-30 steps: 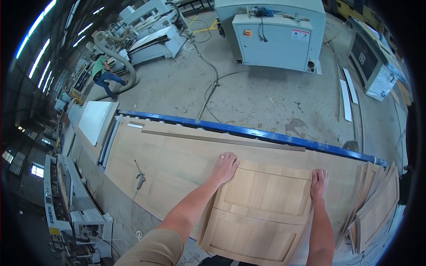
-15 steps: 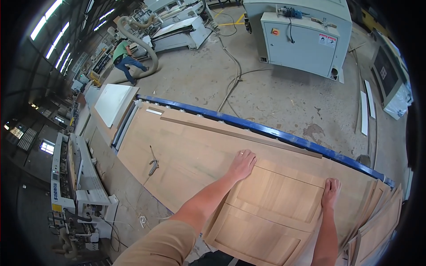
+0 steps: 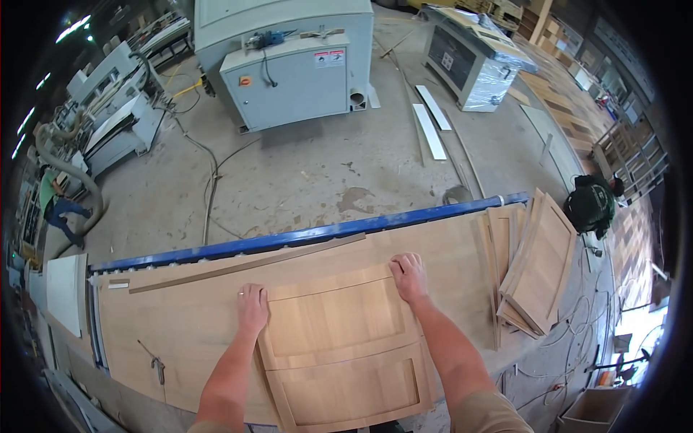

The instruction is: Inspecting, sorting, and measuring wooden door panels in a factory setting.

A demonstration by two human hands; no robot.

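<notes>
A pale wooden cabinet door (image 3: 339,325) with two recessed panels lies in front of me, its lower end running toward my body. My left hand (image 3: 253,309) is closed on its far left corner, fingers curled over the edge. At the far right corner, my right hand (image 3: 409,278) grips the door the same way. A darker wooden edge shows beneath the door's left side. Under it all is a board-topped worktable (image 3: 188,332). Left of my left arm lies an air blow gun (image 3: 158,369), apart from both hands.
Several framed wooden doors (image 3: 540,263) lean in a stack at the table's right end. A long wood strip (image 3: 245,267) lies near the blue rail (image 3: 310,232) along the far edge. Beyond stands a grey machine cabinet (image 3: 296,86). A person (image 3: 58,202) bends at far left; another crouches at right.
My view has turned to the right, bringing the stacked doors and the crouching person into sight. Both hands keep their hold on the cabinet door's far corners.
</notes>
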